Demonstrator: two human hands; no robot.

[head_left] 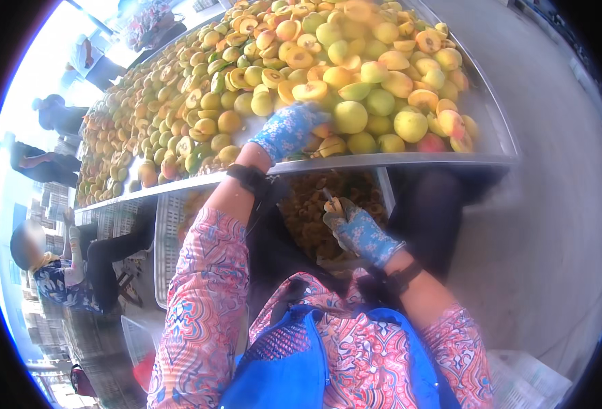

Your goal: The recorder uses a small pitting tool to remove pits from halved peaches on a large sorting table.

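Observation:
My left hand (290,129), in a blue flowered glove, reaches over the metal rim of the sorting table (326,163) into a heap of yellow-green peaches (351,117), many of them cut in half. Its fingers are blurred against a reddish peach (322,130), and whether they grip it I cannot tell. Below the rim my right hand (364,235), in a matching glove, is closed around the light handle of a small metal-tipped pitting tool (332,204). The tip points up and left, above a crate of brownish cut fruit pieces (306,225).
The metal table runs far to the left under fruit. A seated person (66,271) is at the left, with several standing people beyond, one in dark clothes (45,163). A pale plastic crate (165,255) stands by my left arm, another crate (528,378) at lower right on the concrete floor (525,245).

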